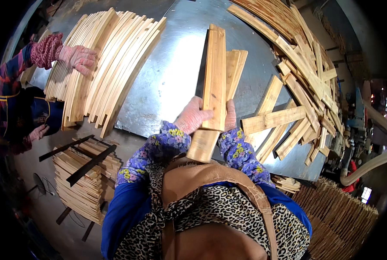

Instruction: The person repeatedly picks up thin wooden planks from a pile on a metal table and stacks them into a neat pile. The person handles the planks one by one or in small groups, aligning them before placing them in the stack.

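Head view. I logged the left hand [194, 115] closed around the lower left edge of the upper board [215, 73], its thumb lying across the face. The right hand [230, 115] touched the wood's right side; its fingers were mostly hidden, so I could not tell how far it had closed. The upper board pointed away from the wearer, in front of the body, at the bench [135, 104]. From beneath it, 1 near end piece [203, 145] stuck out toward the apron, and 1 angled length [235, 71] showed at far right; I could not tell whether these were the same board. Right of the hands, a jumbled pile [319, 91] lay on the metal top. At left, a co-worker's gloved hand [78, 58] rested on a row of slats [132, 60].
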The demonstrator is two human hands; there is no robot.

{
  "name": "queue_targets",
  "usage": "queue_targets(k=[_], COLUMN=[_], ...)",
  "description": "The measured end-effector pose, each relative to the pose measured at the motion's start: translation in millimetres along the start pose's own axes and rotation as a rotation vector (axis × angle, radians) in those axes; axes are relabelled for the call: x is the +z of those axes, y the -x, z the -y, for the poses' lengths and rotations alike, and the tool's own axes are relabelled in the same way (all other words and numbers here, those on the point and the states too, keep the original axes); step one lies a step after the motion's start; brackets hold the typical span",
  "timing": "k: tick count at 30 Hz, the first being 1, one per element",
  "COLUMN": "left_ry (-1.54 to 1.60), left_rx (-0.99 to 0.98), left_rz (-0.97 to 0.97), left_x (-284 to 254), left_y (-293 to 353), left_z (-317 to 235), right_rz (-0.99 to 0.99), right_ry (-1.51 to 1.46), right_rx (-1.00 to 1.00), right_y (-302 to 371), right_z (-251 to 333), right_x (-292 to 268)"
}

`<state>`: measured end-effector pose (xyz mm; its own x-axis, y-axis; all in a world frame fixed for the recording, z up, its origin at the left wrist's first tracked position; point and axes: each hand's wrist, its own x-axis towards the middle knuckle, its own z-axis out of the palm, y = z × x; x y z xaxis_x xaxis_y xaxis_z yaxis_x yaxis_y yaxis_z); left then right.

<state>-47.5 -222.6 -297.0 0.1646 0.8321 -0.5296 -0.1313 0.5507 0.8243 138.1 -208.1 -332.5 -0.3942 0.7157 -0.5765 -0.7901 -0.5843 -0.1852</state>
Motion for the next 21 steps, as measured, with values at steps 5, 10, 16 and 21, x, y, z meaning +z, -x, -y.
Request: queue_targets(k=[5,10,16,21], left_ry=[-0.017,-0.384,-0.471,-0.190], left_rx=[0.024,-0.041,0.158,0.158], left_rz=[-0.084,-0.213,-0.421,-0.621], left_x=[0,-41,-185,-324], left_y=[25,43,109,155], left_z=[-24,-46,-27,-49], right_rz=[0.105,-0.028,-0.168,0.063], right_ry=[0.081,0.220,1.183,2.153], right_rx=[0.016,0.024,0.274,0.329], right_y=[-7,-26,-70,-109], right_z=[-4,-15,-38,-148], right_x=[-3,24,79,190])
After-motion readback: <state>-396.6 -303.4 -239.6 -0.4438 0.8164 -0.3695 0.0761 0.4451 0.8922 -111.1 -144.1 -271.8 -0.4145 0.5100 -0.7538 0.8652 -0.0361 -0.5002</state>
